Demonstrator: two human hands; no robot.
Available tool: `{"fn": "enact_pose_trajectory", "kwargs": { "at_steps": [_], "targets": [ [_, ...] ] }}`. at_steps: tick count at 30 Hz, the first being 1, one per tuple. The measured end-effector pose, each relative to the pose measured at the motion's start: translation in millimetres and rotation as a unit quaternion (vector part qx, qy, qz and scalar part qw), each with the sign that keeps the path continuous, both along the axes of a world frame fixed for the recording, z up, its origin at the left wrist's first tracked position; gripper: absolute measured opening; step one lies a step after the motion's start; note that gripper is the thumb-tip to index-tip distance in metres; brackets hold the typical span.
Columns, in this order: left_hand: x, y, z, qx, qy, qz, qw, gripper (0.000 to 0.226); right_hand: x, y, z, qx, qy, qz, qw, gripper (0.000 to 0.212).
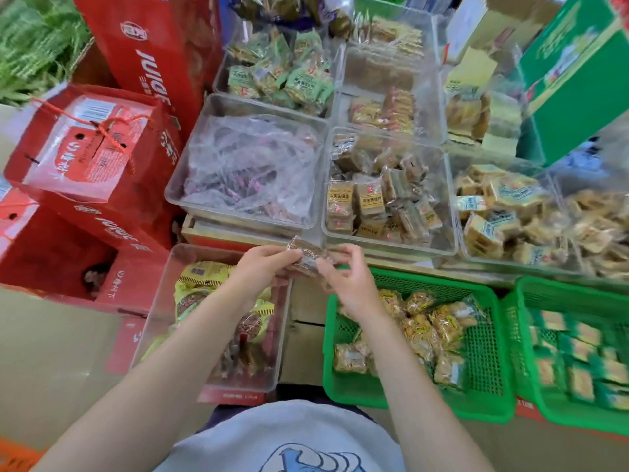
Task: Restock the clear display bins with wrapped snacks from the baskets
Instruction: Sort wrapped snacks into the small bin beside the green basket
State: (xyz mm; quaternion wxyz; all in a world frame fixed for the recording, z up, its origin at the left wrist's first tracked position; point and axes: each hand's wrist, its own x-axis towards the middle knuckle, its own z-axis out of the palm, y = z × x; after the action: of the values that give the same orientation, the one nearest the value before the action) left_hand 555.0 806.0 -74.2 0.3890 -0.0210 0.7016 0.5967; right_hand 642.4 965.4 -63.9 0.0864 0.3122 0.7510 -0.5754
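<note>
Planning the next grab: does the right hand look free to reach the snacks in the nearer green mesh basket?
Probably not yet: the right hand and left hand both pinch a clear-wrapped brown snack. The green mesh basket lies open just below.

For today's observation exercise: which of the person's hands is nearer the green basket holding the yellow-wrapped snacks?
Right. The right hand hovers over the green basket's left rim; the left hand is farther left, above a clear bin.

Both hands meet over the gap between the clear bins: the left hand (263, 264) and right hand (349, 284) pinch a stack of brown wrapped snacks (306, 258) between them. Below the right forearm sits a green basket (490, 400) of yellow packets, with a second basket (531, 338) at its right. A clear bin (160, 311) lies under the left wrist.
</note>
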Motion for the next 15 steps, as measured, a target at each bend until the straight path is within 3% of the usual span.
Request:
{"fn": "enact_pose_trajectory", "kwargs": {
  "at_steps": [3, 5, 7, 8, 10, 13, 15],
  "targets": [
    [-6.7, 28.6, 3.1, -0.001, 0.002, -0.007, 1.000, 0.029, 0.8, 25.8, 2.3, 0.127, 0.049, 0.111, 0.984, 0.065],
    [-12.0, 49.0, 5.1, -0.014, 0.034, 0.009, 0.999, 0.032, -8.6, 47.4, 4.0, 0.165, 0.059, 0.088, 0.981, 0.058],
    [-20.7, 64.0, 2.1, -0.065, 0.126, 0.037, 0.989, 0.034, -23.9, 72.8, 7.1, 0.183, 0.069, 0.012, 0.981, 0.054],
    [-25.5, 67.6, -1.5, -0.120, 0.203, 0.015, 0.972, 0.039, -32.8, 86.1, 8.2, 0.197, 0.077, -0.030, 0.977, 0.055],
    [-32.2, 66.3, -13.7, -0.245, 0.336, -0.102, 0.904, 0.058, -55.8, 112.7, 5.5, 0.231, 0.091, -0.096, 0.964, 0.055],
    [-34.5, 52.9, -39.2, -0.356, 0.393, -0.256, 0.808, 0.075, -100.1, 142.5, -3.2, 0.290, 0.063, -0.106, 0.949, 0.071],
    [-30.1, 45.0, -51.8, -0.377, 0.416, -0.294, 0.774, 0.078, -124.8, 150.2, -9.8, 0.318, 0.041, -0.031, 0.947, 0.077]
  ]
}}
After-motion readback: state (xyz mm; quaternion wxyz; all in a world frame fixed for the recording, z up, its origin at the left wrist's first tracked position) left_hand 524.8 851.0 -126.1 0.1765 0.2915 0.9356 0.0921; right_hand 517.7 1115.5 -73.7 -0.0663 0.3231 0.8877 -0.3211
